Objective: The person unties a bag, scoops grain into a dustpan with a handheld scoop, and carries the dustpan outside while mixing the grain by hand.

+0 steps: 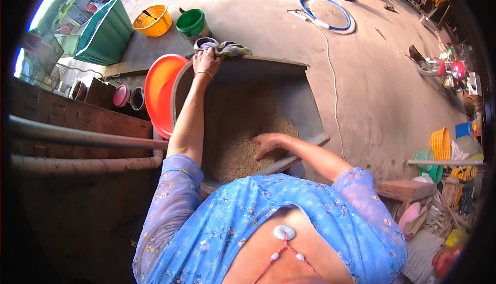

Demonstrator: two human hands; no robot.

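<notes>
A dark, deep bin [243, 93] stands in front of me, with a heap of pale grain [235, 157] at its near end. My left hand [205, 63] reaches to the far left corner of the bin. Its fingers are closed over the rim and the edge of a patterned cloth [227, 49] draped there. Inside the bin, my right hand [268, 143] rests at the grain with its fingers curved and somewhat apart. I make out nothing held in it; some fingertips are hard to see.
Left of the bin leans an orange-red basin [164, 94]. Beyond are a yellow basket [153, 21], a green bucket [192, 23] and a large green container [107, 33]. Metal pipes [82, 133] run along my left. A white cord [335, 85] and a blue hose [330, 6] lie on the floor.
</notes>
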